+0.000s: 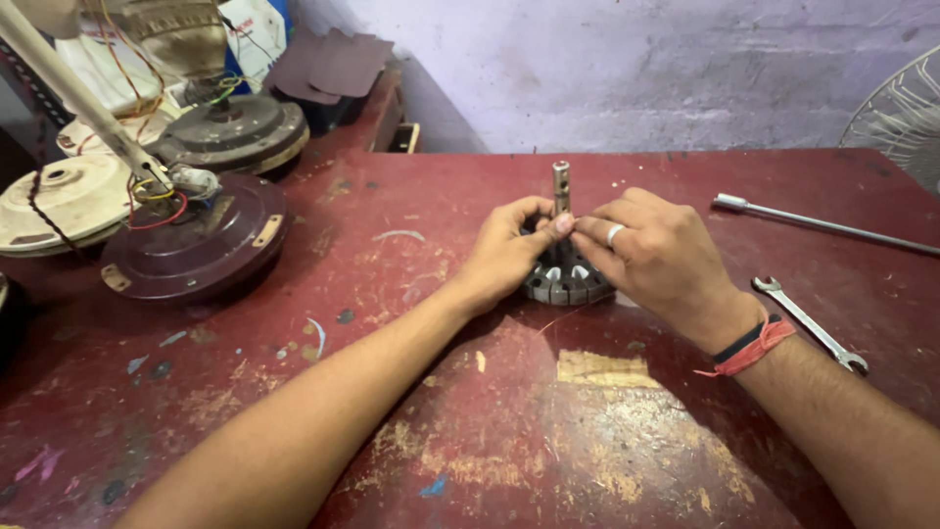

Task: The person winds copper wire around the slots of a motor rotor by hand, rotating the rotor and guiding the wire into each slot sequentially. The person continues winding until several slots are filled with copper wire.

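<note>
A round slotted metal fan motor core (pixel 566 282) rests on the worn red table (pixel 509 431), with an upright steel shaft (pixel 560 186) rising from its middle. My left hand (pixel 507 253) cups the core's left side, thumb and fingers pinched together near the shaft. My right hand (pixel 654 253), with a ring and red and black wrist bands, covers the right side, its fingertips meeting the left hand's at the shaft's base. Whatever lies between the fingertips is too small to see.
A dark brown ceiling fan motor housing (pixel 196 250) with wires lies at left, with other fan housings (pixel 233 129) behind it. A double-ended spanner (pixel 809 323) and a long metal rod (pixel 822 223) lie at right. A fan guard (pixel 901 113) shows at the far right.
</note>
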